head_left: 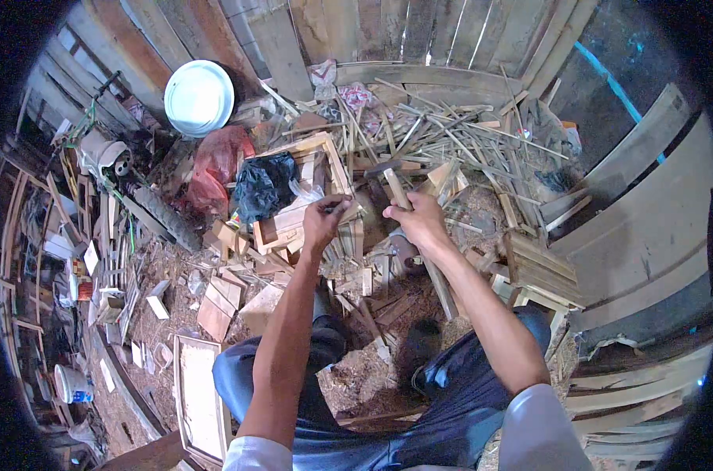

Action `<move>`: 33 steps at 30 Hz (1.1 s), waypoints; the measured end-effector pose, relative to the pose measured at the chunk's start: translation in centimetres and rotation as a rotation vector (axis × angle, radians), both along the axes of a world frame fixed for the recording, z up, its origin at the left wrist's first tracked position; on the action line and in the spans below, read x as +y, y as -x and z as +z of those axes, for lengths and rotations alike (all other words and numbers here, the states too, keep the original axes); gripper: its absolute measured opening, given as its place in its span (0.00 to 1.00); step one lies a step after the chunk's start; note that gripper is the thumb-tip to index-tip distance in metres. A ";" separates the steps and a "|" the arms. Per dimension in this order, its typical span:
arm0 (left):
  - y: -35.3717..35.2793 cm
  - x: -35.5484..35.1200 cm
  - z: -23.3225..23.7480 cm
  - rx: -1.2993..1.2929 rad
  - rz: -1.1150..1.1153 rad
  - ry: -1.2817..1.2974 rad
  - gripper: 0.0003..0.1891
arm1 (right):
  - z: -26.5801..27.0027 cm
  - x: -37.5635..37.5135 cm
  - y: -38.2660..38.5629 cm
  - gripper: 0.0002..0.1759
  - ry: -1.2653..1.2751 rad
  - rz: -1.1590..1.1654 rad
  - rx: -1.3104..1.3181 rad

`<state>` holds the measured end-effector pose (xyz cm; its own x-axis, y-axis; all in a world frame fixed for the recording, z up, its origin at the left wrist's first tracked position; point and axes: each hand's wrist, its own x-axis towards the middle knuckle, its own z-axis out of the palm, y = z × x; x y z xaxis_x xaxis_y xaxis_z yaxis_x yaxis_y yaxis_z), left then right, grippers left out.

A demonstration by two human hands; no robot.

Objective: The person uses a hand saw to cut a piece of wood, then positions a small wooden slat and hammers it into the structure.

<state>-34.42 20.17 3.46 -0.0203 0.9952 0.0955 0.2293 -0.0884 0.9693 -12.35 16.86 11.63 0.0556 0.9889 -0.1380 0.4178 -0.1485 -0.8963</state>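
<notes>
My right hand [419, 218] is closed round the wooden handle of a hammer [396, 187], whose dark head points up and to the left. To its left, my left hand [323, 221] is closed, its fingertips pinched together near the corner of a wooden frame [337, 161]; anything between them is too small to make out. Inside and over that frame lies a black plastic bag [264, 187], just left of my left hand. The two hands are a short gap apart.
A red plastic bag [215, 169] and a white basin [199, 98] are at the upper left. Thin wood sticks [466, 137] are heaped at the back. A slatted wooden piece [539, 267] stands at the right, a framed panel [199, 396] at the lower left. Wood scraps litter the ground.
</notes>
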 end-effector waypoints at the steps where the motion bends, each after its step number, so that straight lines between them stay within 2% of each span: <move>1: 0.0 0.0 0.0 0.024 0.022 -0.002 0.11 | -0.2 0.1 0.0 0.16 0.000 -0.001 0.002; 4: -0.5 -0.3 0.3 0.054 0.039 -0.016 0.11 | -0.3 0.1 -0.1 0.15 -0.046 -0.004 -0.026; 8: -1.2 -0.9 1.3 0.134 0.098 -0.051 0.12 | 0.9 -0.5 0.0 0.16 0.032 -0.029 0.031; 13: -1.2 -0.9 1.3 0.412 0.154 -0.046 0.11 | -0.3 -0.1 -0.3 0.15 -0.001 -0.004 -0.018; 17: -1.8 -1.3 2.0 0.425 0.186 -0.030 0.11 | -0.4 0.0 -0.3 0.16 0.009 -0.006 -0.004; 25: -2.2 -1.4 1.7 0.613 0.159 -0.298 0.08 | -1.2 0.2 -0.2 0.19 0.059 0.008 -0.067; 28: -2.2 -1.5 1.6 0.645 0.157 -0.287 0.07 | -1.2 -0.2 0.2 0.18 0.044 -0.010 -0.057; 33: -1.7 -1.5 1.4 0.670 0.105 -0.361 0.07 | 0.5 -1.3 0.8 0.16 0.170 0.018 -0.037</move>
